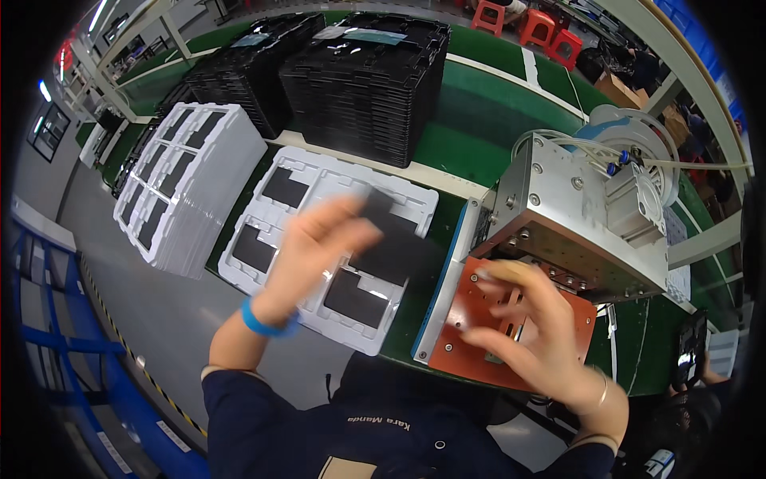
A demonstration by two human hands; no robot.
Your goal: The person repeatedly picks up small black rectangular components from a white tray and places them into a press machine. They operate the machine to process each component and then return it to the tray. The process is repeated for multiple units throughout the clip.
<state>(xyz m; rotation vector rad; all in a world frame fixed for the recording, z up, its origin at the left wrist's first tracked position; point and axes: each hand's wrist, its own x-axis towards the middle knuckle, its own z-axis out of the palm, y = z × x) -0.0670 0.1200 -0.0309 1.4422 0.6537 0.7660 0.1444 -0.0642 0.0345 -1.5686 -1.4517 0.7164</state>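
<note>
My left hand [315, 243], with a blue band at the wrist, is over the white plastic tray [323, 177] and smeared by motion. Its fingers close on the edge of a flat black piece [389, 246], which is also blurred and hangs over the tray's right side. Similar black pieces [357, 298] lie in the tray's compartments. My right hand [538, 327] hovers over the orange plate [459, 355] of a metal press, thumb and fingers apart, with nothing visible between them.
The press's silver block [558, 215], with air hoses, stands over the plate's far side. A tall stack of white trays [211, 191] is at left. Stacks of black trays [351, 96] stand behind. At far right, someone's hand [710, 369] is near a dark device.
</note>
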